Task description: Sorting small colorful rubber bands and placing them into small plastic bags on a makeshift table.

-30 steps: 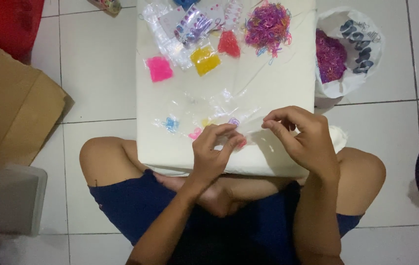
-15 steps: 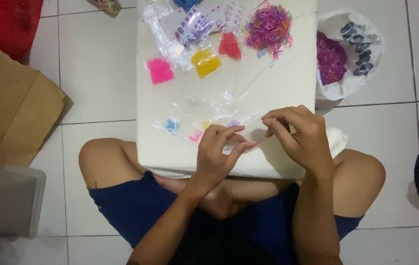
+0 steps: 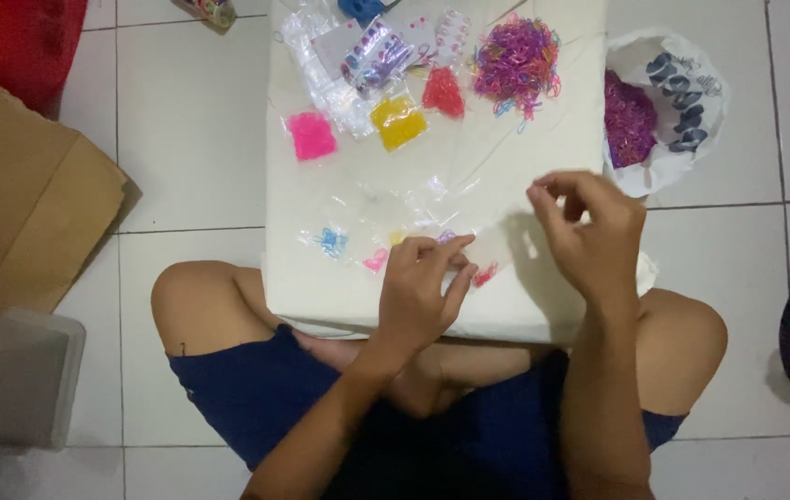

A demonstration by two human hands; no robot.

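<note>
Left hand [image 3: 422, 292] presses small clear bag [image 3: 455, 243] on cushion [image 3: 311, 278]; right hand [image 3: 589, 236] raised, fingertips pinched.

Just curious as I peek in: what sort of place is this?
Probably a home floor used for craft packing: white floor tiles, a white board across crossed legs, and a heap of tiny coloured elastic bands.

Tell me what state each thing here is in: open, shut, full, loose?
White bag: open, purple bands inside.
Band pile: loose, heaped on the board.
Pink packet: lying flat, filled.
Yellow packet: lying flat, filled.
Left hand: resting on small packets.
Right hand: raised, fingers pinched.
</note>
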